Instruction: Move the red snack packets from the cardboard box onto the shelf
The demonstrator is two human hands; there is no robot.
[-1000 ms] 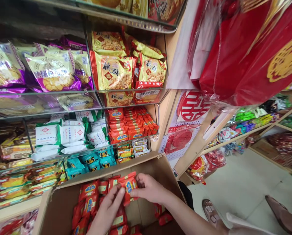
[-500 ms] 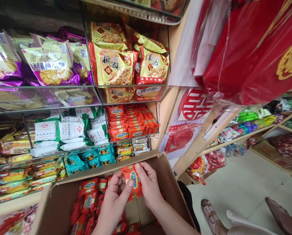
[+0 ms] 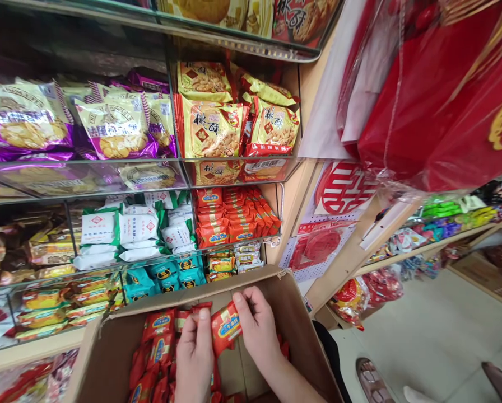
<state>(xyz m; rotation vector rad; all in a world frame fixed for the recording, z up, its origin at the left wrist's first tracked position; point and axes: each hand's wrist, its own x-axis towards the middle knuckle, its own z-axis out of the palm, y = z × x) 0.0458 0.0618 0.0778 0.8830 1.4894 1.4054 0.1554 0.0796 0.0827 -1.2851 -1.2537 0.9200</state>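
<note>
A small red snack packet (image 3: 226, 329) with a blue and yellow label is held above an open cardboard box (image 3: 110, 352). My right hand (image 3: 257, 330) pinches its right end between thumb and fingers. My left hand (image 3: 195, 347) is closed at the packet's left end, thumb pointing up; its fingertips are partly hidden. Inside the box, matching red packets (image 3: 161, 347) are heaped on the left, and bare cardboard shows in the middle. My forearms cover part of the heap.
Behind the box, a glass-fronted shelf (image 3: 150, 165) holds purple cookie bags (image 3: 114, 126), yellow bags (image 3: 211, 129), white-green packets (image 3: 139, 226) and stacked red packets (image 3: 234, 215). Red bags (image 3: 436, 101) hang at the upper right. Another person's sandalled foot (image 3: 372, 380) is on the floor.
The packet has turned from upright to a slanted, more sideways position. My left thumb has moved off its front to the left end. The view has shifted slightly, so the shelves sit lower and further right.
</note>
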